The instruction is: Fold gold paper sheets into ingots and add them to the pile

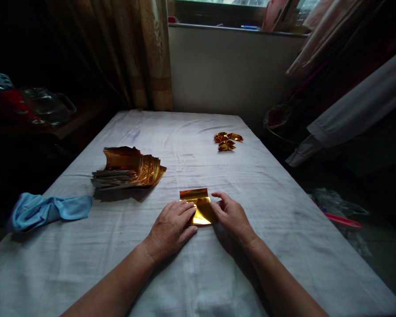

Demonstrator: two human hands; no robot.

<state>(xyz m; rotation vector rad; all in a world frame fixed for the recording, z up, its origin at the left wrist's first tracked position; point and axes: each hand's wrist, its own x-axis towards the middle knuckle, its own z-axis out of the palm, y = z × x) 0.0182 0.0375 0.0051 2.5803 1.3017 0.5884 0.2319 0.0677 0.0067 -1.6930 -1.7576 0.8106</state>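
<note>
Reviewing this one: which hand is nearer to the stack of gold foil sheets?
Left. The left hand is right of the stack of gold foil sheets and closer to the camera; the right hand is farther right.

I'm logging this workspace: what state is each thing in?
Gold sheet: creased near its far edge
Left hand: laid on the gold sheet
Right hand: fingers bent at the sheet's right edge
Gold stack: curled, edges uneven
Small gold pieces: folded, clustered
Blue cloth: crumpled
White cloth: spread, wrinkled
Curtain: hanging in folds
Glass jug: upright, contents unclear
</note>
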